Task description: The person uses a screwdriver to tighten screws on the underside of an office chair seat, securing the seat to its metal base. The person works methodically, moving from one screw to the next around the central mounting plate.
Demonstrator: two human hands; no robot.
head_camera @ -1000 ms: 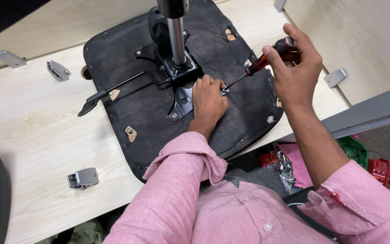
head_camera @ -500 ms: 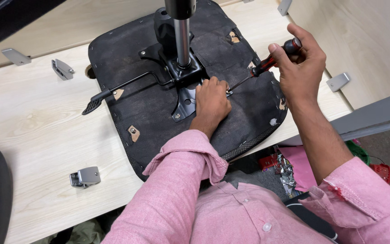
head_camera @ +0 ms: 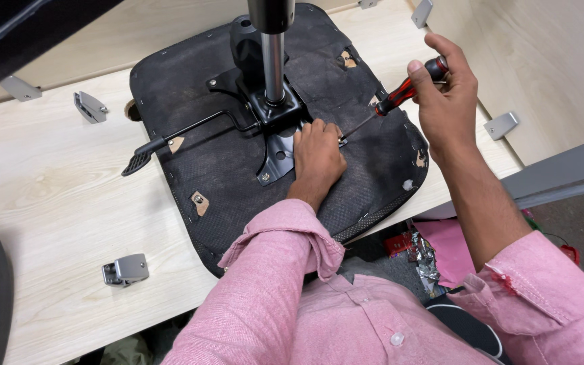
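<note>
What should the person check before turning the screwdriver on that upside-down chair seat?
1. Right hand grips the red and black screwdriver handle: ok.
2. Screwdriver tip sits in a screw head: cannot tell, the left hand hides it.
3. Left hand steadies the spot beside the black metal plate: ok.
4. Chair seat lies flat on the wooden table: not ok, its near edge hangs past the table edge.
5. Lever lies away from both hands: ok.
</note>
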